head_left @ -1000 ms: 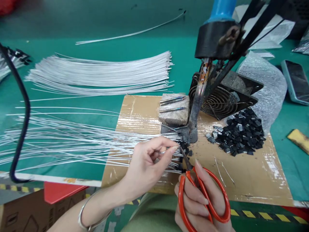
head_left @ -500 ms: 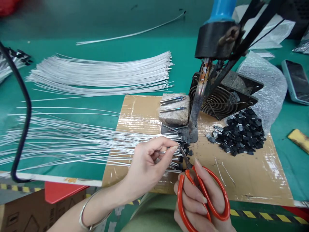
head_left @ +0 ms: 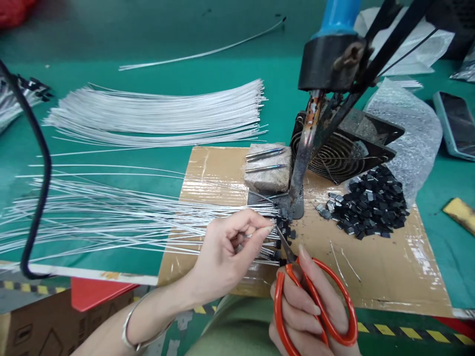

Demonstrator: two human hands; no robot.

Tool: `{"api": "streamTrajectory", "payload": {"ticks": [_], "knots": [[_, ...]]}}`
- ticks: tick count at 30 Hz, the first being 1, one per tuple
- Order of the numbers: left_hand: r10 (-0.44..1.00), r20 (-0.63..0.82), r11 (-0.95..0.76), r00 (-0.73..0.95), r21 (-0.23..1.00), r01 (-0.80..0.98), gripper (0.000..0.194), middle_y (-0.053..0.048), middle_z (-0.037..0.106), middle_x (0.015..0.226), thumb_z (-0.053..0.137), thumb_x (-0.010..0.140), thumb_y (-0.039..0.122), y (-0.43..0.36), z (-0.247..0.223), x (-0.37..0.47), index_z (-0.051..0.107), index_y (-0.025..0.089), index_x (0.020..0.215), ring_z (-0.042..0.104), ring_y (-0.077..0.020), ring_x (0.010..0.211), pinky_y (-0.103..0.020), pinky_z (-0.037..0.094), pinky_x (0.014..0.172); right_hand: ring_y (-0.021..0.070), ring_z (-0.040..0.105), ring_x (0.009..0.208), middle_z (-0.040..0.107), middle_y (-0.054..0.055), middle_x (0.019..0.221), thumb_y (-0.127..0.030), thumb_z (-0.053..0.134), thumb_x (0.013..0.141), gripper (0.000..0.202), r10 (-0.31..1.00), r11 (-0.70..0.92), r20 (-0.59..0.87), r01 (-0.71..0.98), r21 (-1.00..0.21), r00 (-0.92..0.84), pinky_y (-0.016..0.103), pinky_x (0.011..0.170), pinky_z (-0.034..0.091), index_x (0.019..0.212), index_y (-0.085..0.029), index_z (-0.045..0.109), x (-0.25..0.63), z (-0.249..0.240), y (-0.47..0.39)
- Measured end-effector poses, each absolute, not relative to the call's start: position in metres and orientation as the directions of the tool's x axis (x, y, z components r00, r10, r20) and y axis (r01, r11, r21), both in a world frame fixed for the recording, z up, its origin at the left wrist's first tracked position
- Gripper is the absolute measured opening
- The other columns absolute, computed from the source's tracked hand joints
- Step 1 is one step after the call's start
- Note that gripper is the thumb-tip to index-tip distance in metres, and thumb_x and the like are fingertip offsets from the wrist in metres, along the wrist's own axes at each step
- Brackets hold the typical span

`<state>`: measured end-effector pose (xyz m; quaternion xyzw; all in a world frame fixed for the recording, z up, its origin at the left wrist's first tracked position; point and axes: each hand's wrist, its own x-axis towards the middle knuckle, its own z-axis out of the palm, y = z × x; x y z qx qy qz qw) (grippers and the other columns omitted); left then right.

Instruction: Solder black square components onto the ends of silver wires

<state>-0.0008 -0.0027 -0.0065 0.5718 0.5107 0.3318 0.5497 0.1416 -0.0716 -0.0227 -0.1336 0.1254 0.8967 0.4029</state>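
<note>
My left hand (head_left: 232, 249) pinches near the right end of a white wire, thumb and forefinger together; the exact bit between the fingertips is too small to make out. My right hand (head_left: 302, 306) is wrapped round the red-handled scissors (head_left: 317, 296). The narrow blades (head_left: 286, 246) point up and left, their tips at my left fingertips. Under and around my left hand lie several white wires (head_left: 148, 212), with small black connectors (head_left: 284, 227) at their right ends. These rest on a brown cardboard sheet (head_left: 208, 168).
A soldering iron (head_left: 307, 138) on a stand slants down behind my hands. Beside it are a tip-bearing block (head_left: 267, 170), a fan (head_left: 341, 153) and a pile of black connectors (head_left: 374, 202). A wire bundle (head_left: 163, 111) lies further back; a phone (head_left: 456, 123) is at right.
My right hand and the scissors have shifted very slightly right. My left hand stays almost in place, still pinching, and the blade tips remain beside its fingertips.
</note>
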Motion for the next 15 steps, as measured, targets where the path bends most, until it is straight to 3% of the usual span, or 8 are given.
{"api": "streamTrajectory", "payload": {"ticks": [3, 7, 15], "knots": [[0.940, -0.212, 0.156, 0.268, 0.964, 0.215, 0.018, 0.003, 0.050, 0.058, 0.064, 0.092, 0.027, -0.0025, -0.0062, -0.0022, 0.069, 0.012, 0.085, 0.035, -0.0088, 0.049, -0.020, 0.026, 0.044, -0.0010, 0.018, 0.027, 0.025, -0.012, 0.035, -0.063, 0.076, 0.085, 0.078, 0.666, -0.690, -0.280, -0.714, 0.120, -0.691, 0.014, 0.030, 0.012, 0.043, -0.022, 0.025, 0.1417, -0.0218, -0.0694], [0.937, -0.226, 0.173, 0.268, 0.963, 0.208, 0.017, 0.002, 0.052, 0.059, 0.065, 0.091, 0.028, -0.0018, -0.0061, -0.0023, 0.069, 0.012, 0.085, 0.038, -0.0095, 0.051, -0.021, 0.028, 0.046, -0.0010, 0.015, 0.024, 0.022, -0.013, 0.033, -0.061, 0.076, 0.087, 0.079, 0.728, -0.652, -0.182, -0.750, 0.112, -0.661, 0.012, 0.029, 0.016, 0.043, -0.022, 0.023, 0.1401, -0.0200, -0.0676], [0.901, -0.336, 0.307, 0.275, 0.941, 0.144, 0.018, 0.006, 0.045, 0.058, 0.068, 0.089, 0.030, 0.0046, -0.0046, -0.0035, 0.066, 0.014, 0.081, 0.032, -0.0085, 0.051, -0.021, 0.023, 0.047, -0.0004, 0.016, 0.023, 0.025, -0.012, 0.035, -0.066, 0.072, 0.086, 0.078, 0.689, -0.690, -0.227, -0.719, 0.081, -0.688, 0.012, 0.027, 0.016, 0.043, -0.022, 0.023, 0.1421, -0.0208, -0.0673]]}}
